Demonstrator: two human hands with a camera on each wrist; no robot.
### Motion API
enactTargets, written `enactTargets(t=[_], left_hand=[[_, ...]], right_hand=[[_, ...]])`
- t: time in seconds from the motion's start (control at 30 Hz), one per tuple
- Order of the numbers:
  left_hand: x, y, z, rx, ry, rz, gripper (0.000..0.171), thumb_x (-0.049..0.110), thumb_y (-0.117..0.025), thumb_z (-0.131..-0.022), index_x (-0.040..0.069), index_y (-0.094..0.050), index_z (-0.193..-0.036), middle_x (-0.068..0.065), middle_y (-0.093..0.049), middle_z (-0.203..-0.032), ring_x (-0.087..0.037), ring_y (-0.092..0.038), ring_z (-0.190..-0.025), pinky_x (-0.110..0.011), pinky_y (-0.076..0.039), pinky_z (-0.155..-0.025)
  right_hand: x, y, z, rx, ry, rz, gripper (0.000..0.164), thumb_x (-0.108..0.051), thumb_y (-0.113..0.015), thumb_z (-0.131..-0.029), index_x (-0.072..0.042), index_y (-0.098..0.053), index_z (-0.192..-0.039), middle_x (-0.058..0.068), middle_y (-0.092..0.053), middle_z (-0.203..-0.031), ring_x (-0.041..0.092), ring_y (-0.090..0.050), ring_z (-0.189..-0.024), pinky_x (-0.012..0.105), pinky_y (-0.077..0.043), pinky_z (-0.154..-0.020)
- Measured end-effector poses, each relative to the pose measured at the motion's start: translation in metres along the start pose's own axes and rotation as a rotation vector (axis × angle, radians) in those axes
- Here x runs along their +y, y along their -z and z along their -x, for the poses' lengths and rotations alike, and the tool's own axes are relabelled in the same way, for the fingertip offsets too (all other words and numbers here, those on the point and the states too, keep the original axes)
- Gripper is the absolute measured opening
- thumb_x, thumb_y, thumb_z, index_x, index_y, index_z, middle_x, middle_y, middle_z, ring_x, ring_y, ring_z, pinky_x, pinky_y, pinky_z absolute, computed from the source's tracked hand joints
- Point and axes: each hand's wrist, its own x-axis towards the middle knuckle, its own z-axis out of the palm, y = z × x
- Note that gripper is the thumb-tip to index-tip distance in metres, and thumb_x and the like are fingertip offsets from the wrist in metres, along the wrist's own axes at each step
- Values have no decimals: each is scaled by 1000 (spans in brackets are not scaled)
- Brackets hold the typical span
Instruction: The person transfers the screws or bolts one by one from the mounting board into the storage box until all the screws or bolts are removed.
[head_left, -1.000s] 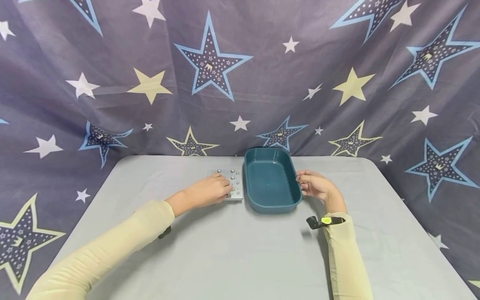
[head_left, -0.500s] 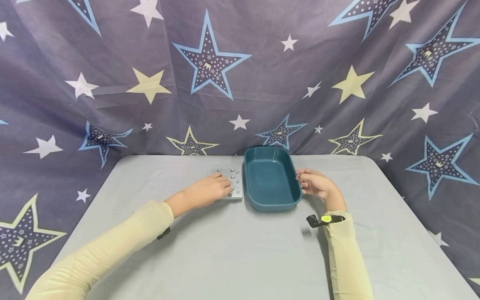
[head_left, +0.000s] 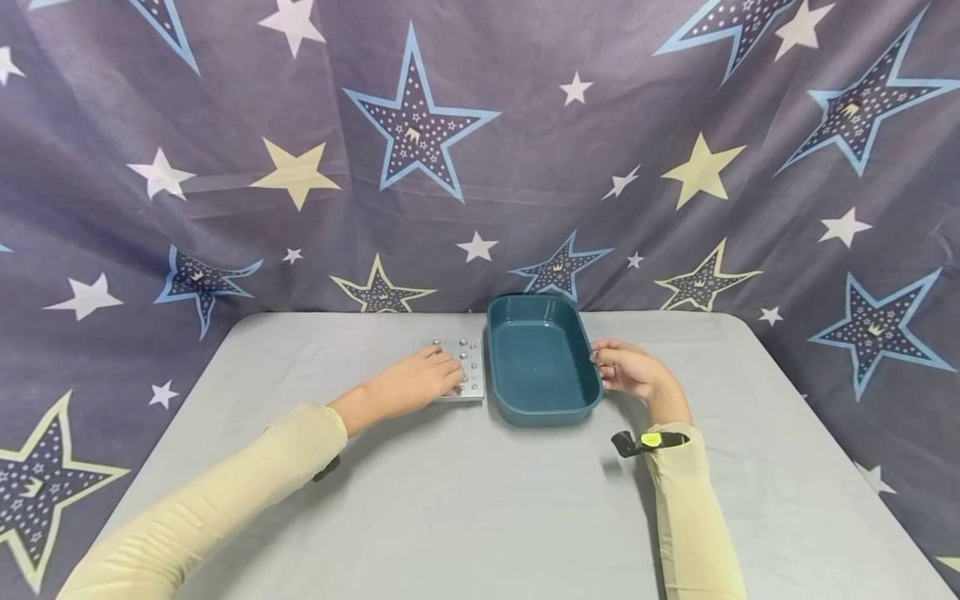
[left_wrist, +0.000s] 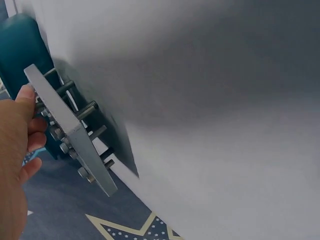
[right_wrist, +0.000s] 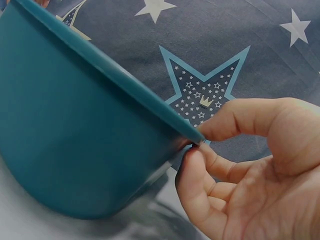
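A silver metal plate (head_left: 472, 368) studded with several bolts lies on the table beside a teal rectangular tray (head_left: 538, 358). Over the plate's left part, my left hand (head_left: 416, 385) has its fingers bent down among the bolt heads. The left wrist view shows the thumb and fingers pinching a bolt (left_wrist: 40, 105) near one end of the plate, while threaded bolt shanks (left_wrist: 87, 110) stick out of the underside. On the tray's right side, my right hand (head_left: 628, 370) pinches the rim (right_wrist: 197, 136) between thumb and forefinger. The tray holds nothing inside.
A grey-covered table (head_left: 480, 500) carries the plate and tray near its back edge. Behind it hangs a dark curtain (head_left: 525, 208) printed with stars. A black strap (head_left: 651, 442) with a camera mount sits around the right wrist.
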Motion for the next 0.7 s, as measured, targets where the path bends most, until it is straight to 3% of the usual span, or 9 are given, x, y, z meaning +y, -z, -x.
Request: enactTargets(t=[0.23, 0.5, 0.7], left_hand=[[1, 0, 0, -32, 33, 29, 28, 33, -61, -99, 6, -61, -109, -9, -69, -110, -26, -64, -108, -46, -50, -104], [3, -1, -1, -63, 95, 92, 19, 27, -58, -102, 8, -57, -102, -5, -66, -98, -24, -64, -98, -42, -49, -100], [5, 0, -6, -39, 103, 102, 17, 26, -58, -102, 9, -56, -102, -4, -68, -96, -23, -67, -97, -42, -49, -100]], right_hand=[[-1, -1, 0, -5, -1, 0, 21, 1, -41, -97, -8, -42, -116, -10, -58, -77, 1, -54, -66, 20, -49, -65], [0, -1, -1, -4, -7, 2, 20, 1, -41, -97, -7, -42, -116, -10, -58, -77, 1, -55, -66, 20, -50, -65], [1, -1, -1, 9, -6, 3, 21, 1, -43, -96, -7, -43, -116, -9, -58, -77, 2, -55, -67, 21, -51, -65]])
